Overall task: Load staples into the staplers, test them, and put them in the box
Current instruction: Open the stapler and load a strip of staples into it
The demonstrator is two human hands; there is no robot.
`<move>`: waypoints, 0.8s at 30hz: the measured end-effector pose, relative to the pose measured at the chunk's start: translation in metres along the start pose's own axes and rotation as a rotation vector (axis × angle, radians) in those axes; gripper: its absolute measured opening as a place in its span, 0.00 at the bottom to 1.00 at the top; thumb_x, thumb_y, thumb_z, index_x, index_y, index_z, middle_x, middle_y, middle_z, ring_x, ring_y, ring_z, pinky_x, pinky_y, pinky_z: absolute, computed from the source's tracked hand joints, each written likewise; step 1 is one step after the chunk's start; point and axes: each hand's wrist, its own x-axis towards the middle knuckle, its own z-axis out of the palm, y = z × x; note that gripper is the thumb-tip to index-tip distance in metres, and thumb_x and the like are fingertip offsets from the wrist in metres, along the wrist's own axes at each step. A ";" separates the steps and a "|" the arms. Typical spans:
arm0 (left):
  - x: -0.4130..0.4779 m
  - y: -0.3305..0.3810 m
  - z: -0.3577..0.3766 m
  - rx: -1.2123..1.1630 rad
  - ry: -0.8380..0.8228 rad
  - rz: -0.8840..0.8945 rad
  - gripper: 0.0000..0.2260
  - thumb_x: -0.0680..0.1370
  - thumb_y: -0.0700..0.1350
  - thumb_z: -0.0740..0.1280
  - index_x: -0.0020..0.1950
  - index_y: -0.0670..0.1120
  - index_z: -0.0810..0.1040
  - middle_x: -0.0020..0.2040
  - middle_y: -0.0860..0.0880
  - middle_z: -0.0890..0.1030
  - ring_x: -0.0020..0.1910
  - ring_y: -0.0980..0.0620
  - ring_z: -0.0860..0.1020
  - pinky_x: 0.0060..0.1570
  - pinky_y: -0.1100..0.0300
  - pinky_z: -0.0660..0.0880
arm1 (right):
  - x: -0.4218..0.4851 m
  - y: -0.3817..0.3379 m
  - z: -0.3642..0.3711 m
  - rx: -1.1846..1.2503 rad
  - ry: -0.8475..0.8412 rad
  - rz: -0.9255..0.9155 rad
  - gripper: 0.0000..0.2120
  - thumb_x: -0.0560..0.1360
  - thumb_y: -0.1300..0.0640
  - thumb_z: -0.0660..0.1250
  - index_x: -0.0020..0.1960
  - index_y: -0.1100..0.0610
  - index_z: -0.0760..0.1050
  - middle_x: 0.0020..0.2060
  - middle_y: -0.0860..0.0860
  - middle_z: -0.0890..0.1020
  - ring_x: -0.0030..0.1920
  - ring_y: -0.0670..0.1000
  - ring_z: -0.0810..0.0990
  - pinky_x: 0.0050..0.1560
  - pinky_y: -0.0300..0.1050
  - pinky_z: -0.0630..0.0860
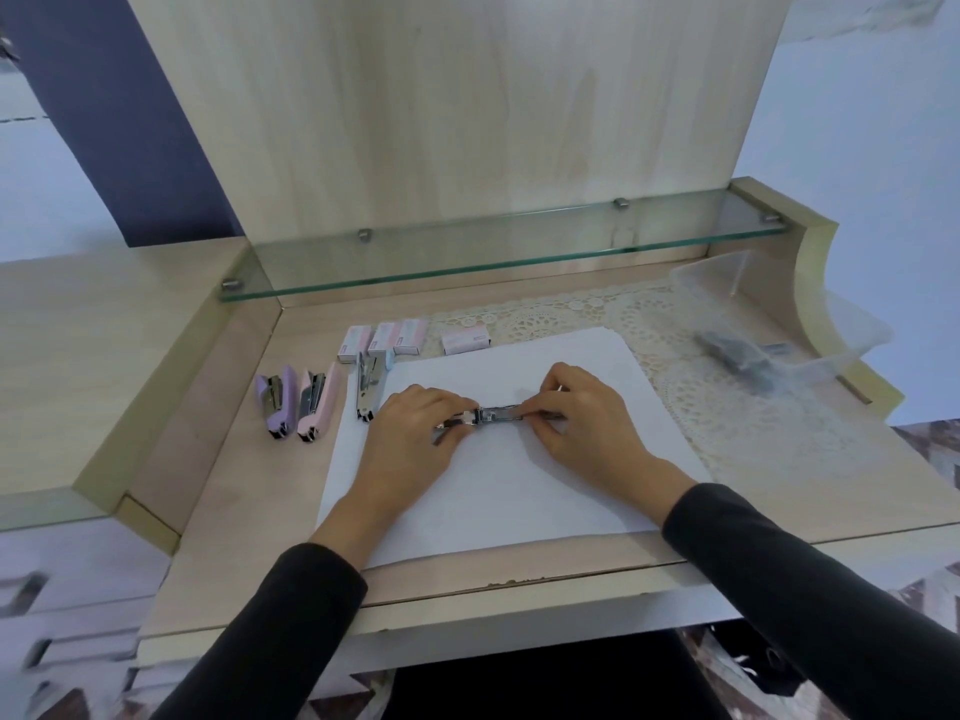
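1. We find the stapler (500, 413) over the middle of a white sheet (519, 506), lying crosswise between the two hands. It is swung open into one long metal strip.
2. The left hand (415, 433) pinches the left end of the stapler, with its fingers curled round the metal.
3. The right hand (587, 418) pinches the right end between thumb and fingertips, the other fingers bent.
4. We cannot tell whether the stapler rests on the sheet or is held just above it.
5. The sheet lies flat on the bench (244, 491), its near edge close to the bench front.
6. Three other staplers lie on the bench left of the sheet:
   - The purple stapler (278, 402) is outermost.
   - The pink stapler (317, 402) lies just beside it.
   - The blue stapler (368, 384) lies at the sheet's left edge, with its metal channel exposed.
7. Four staple packs (384, 339) lie beyond the sheet's far edge. Three sit close together and the fourth sits apart to the right.
8. A clear box (841, 335) stands at the far right on a lace doily (727, 423). It holds a dark object (737, 361) too blurred to identify.
9. A glass shelf (493, 252) runs along the back of the bench.
10. Dark sleeves (810, 589) cover both forearms.
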 end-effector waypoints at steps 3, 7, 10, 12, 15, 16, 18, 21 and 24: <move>-0.001 0.000 -0.001 0.028 0.051 0.035 0.10 0.71 0.47 0.65 0.45 0.44 0.83 0.40 0.49 0.83 0.41 0.55 0.73 0.41 0.60 0.71 | -0.001 -0.001 0.000 0.009 0.012 0.006 0.05 0.63 0.65 0.73 0.37 0.57 0.82 0.32 0.53 0.77 0.31 0.55 0.75 0.32 0.38 0.67; -0.002 0.001 -0.001 0.047 0.105 0.065 0.07 0.71 0.44 0.66 0.44 0.43 0.82 0.40 0.48 0.82 0.41 0.54 0.73 0.40 0.59 0.72 | -0.001 0.000 0.001 -0.026 0.008 0.012 0.11 0.64 0.66 0.72 0.45 0.58 0.79 0.40 0.54 0.80 0.38 0.56 0.75 0.37 0.42 0.71; -0.001 0.001 -0.001 0.054 0.107 0.086 0.07 0.71 0.43 0.66 0.44 0.43 0.82 0.40 0.48 0.82 0.41 0.54 0.74 0.40 0.59 0.72 | 0.000 0.002 0.002 0.029 -0.042 0.061 0.11 0.67 0.64 0.70 0.48 0.57 0.79 0.38 0.52 0.82 0.39 0.57 0.77 0.39 0.42 0.70; -0.001 0.002 -0.002 0.063 0.108 0.084 0.07 0.72 0.43 0.65 0.44 0.42 0.81 0.40 0.47 0.81 0.41 0.54 0.74 0.40 0.61 0.72 | 0.001 0.001 0.002 0.054 -0.008 0.035 0.07 0.66 0.64 0.69 0.43 0.57 0.81 0.34 0.51 0.82 0.36 0.54 0.76 0.36 0.37 0.67; -0.002 0.003 -0.002 0.087 0.113 0.083 0.07 0.72 0.42 0.65 0.44 0.42 0.81 0.39 0.47 0.81 0.40 0.54 0.74 0.40 0.62 0.72 | 0.001 0.002 0.003 0.060 0.048 0.007 0.06 0.65 0.66 0.70 0.41 0.58 0.81 0.33 0.50 0.82 0.34 0.51 0.74 0.35 0.36 0.67; -0.002 0.003 -0.002 0.099 0.110 0.079 0.07 0.71 0.43 0.65 0.43 0.42 0.81 0.39 0.47 0.82 0.40 0.54 0.74 0.39 0.62 0.72 | 0.001 0.002 0.004 0.058 0.035 0.013 0.07 0.64 0.67 0.70 0.41 0.58 0.81 0.33 0.50 0.82 0.34 0.52 0.75 0.35 0.37 0.68; -0.002 0.003 -0.002 0.117 0.100 0.065 0.08 0.71 0.43 0.64 0.43 0.43 0.82 0.38 0.48 0.82 0.37 0.52 0.76 0.37 0.61 0.72 | 0.001 0.003 0.005 0.050 0.017 0.031 0.09 0.63 0.68 0.71 0.41 0.57 0.81 0.33 0.50 0.83 0.33 0.54 0.77 0.33 0.40 0.70; -0.002 0.003 -0.003 0.120 0.066 0.048 0.09 0.72 0.45 0.64 0.44 0.43 0.83 0.39 0.48 0.82 0.36 0.50 0.79 0.36 0.60 0.74 | 0.000 0.003 0.005 0.045 0.030 0.032 0.08 0.64 0.66 0.70 0.40 0.57 0.81 0.33 0.50 0.83 0.33 0.55 0.77 0.32 0.42 0.71; -0.002 0.003 -0.004 0.111 0.026 0.021 0.11 0.72 0.46 0.63 0.44 0.44 0.83 0.39 0.48 0.83 0.35 0.49 0.80 0.34 0.58 0.78 | 0.001 0.004 0.007 0.055 -0.026 0.061 0.09 0.65 0.66 0.68 0.42 0.57 0.81 0.34 0.51 0.83 0.34 0.56 0.77 0.35 0.41 0.70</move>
